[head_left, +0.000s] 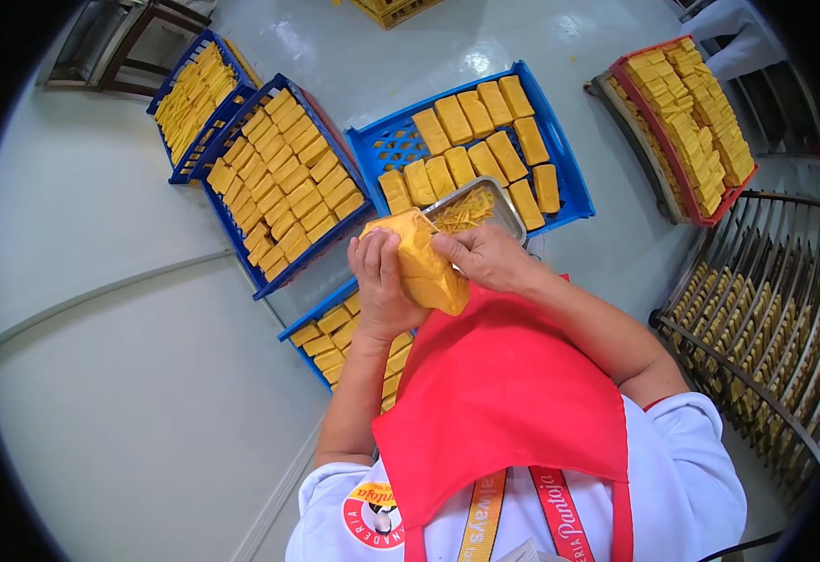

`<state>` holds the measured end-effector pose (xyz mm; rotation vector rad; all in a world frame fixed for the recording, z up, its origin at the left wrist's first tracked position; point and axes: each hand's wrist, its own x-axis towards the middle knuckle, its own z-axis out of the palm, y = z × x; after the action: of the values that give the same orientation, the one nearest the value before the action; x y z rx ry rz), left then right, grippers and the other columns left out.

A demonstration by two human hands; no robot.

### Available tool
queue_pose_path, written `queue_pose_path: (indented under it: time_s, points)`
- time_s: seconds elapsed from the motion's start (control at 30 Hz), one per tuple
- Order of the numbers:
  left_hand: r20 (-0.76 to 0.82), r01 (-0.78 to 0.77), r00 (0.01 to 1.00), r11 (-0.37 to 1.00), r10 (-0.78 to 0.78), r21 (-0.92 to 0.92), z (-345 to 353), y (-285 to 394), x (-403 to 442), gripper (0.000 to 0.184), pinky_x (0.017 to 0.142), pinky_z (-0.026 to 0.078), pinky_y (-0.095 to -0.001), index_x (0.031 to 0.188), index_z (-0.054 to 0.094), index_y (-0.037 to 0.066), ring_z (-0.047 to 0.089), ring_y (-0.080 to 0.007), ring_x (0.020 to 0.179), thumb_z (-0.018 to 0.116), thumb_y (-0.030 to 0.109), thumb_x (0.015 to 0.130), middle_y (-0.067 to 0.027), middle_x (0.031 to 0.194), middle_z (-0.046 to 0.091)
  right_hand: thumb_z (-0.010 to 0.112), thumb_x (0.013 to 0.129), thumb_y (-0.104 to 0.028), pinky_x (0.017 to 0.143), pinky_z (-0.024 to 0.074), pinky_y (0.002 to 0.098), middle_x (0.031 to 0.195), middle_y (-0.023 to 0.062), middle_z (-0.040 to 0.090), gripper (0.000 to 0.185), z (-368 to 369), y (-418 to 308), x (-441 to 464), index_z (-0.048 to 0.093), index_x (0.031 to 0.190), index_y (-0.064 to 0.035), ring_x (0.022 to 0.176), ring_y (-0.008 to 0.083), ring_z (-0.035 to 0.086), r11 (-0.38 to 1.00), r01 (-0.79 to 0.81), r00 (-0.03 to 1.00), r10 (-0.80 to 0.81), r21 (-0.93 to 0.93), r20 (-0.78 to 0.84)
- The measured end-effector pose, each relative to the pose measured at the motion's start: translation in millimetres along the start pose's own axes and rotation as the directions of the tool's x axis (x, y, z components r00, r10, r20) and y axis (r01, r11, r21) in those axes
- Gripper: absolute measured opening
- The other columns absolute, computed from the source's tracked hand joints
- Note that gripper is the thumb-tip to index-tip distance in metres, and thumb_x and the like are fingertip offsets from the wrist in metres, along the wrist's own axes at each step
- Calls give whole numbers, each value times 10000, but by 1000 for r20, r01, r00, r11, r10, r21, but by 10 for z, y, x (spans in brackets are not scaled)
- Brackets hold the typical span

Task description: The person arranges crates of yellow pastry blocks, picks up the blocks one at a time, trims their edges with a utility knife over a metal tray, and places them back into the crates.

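Note:
A yellow, loaf-like block (419, 260) is held up in front of the red apron, tilted, with its lower end toward my body. My left hand (379, 278) wraps round its left side, fingers curled over the upper edge. On the other side, my right hand (489, 257) is closed, its thumb against the block's right edge. Its curled fingers are partly hidden, so whatever they grip cannot be made out. Just beyond my hands, a metal tray (516, 217) contains thin yellow strips (467, 210). It rests over the near edge of a blue crate (574, 178) with several similar blocks.
Dark blue crates (346, 148) of blocks and yellow strips (196, 98) stand at the left. Another blue crate (290, 331) is partly under my left arm. At the right are a red crate (745, 184), a metal rack (761, 314) and a person's white clothing (733, 37).

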<state>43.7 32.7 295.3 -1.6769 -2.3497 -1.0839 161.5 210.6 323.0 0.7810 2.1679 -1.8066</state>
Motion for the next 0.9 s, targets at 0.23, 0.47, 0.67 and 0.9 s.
queue_pose_path:
  time_s: [0.23, 0.47, 0.67, 0.9]
  points:
    - [-5, 54, 999, 997, -54, -46, 50, -22, -83, 1126, 1096, 317, -511, 1436, 323, -3, 421, -374, 1277, 894, 312, 518, -180, 1350, 428, 489, 906, -686, 600, 497, 400, 635, 129, 644, 724, -81, 88, 109, 688, 759, -6, 619, 258, 652, 939, -298, 950, 276, 169, 143]
    - [-21, 117, 992, 976, -123, -183, 58, -37, -103, 1170, 1056, 385, -467, 1460, 284, -21, 425, -392, 1245, 908, 257, 511, -196, 1342, 408, 465, 960, -528, 647, 506, 492, 749, 211, 671, 540, -91, -121, -84, 715, 842, -64, 741, 402, 660, 951, 109, 979, -153, -290, -134]
    - [-27, 65, 997, 989, -69, -132, 43, -23, -64, 1168, 1058, 379, -469, 1460, 296, -9, 427, -386, 1239, 906, 268, 503, -188, 1340, 405, 486, 955, -493, 650, 507, 502, 723, 182, 670, 504, -45, -198, -97, 679, 777, -63, 725, 399, 659, 896, 163, 947, -260, -413, -190]
    - [-20, -11, 1000, 1000, 10, -22, 40, -59, -86, 1141, 1088, 330, -493, 1441, 334, -9, 434, -390, 1237, 898, 318, 505, -194, 1343, 431, 477, 962, -538, 666, 502, 473, 692, 181, 661, 551, -30, -4, 4, 703, 795, -64, 745, 366, 678, 1000, 6, 1000, -6, -29, -18]
